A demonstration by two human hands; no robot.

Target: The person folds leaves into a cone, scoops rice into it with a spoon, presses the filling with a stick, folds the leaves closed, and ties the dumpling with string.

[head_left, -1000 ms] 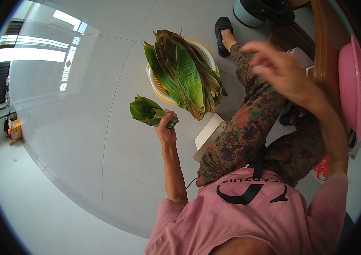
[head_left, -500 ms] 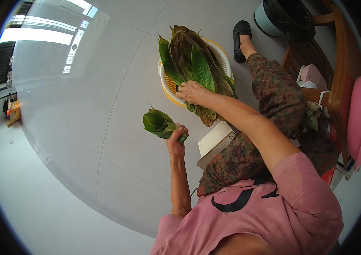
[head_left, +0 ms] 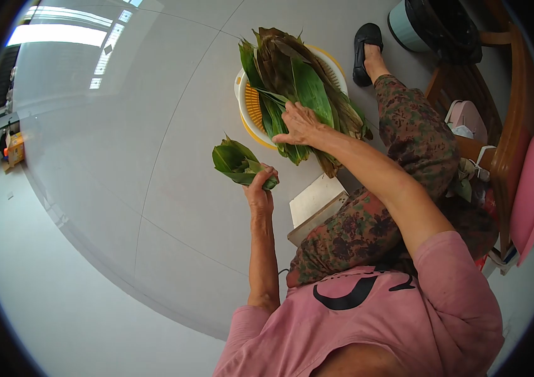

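A bundle of green leaves, folded into a cup shape, is gripped in my left hand, fingers wrapped round its lower end. The inside of the fold cannot be made out clearly. Up and to the right, a pile of long leaves, some green and some brownish, lies across a round basket with a white rim and yellow slatted inside. My right hand rests on the pile's near part, fingers spread and thumb apart, touching the leaves.
A pale box-like object stands beside my knee. A black shoe is right of the basket. Farther right are a light-blue bin with a black liner, a wooden chair and a pink basin. Grey tiled floor spreads left.
My right hand has shifted right over the leaf pile, and its thumb has spread from the fingers. Some leaves under it have moved. My left hand still holds the folded bundle.
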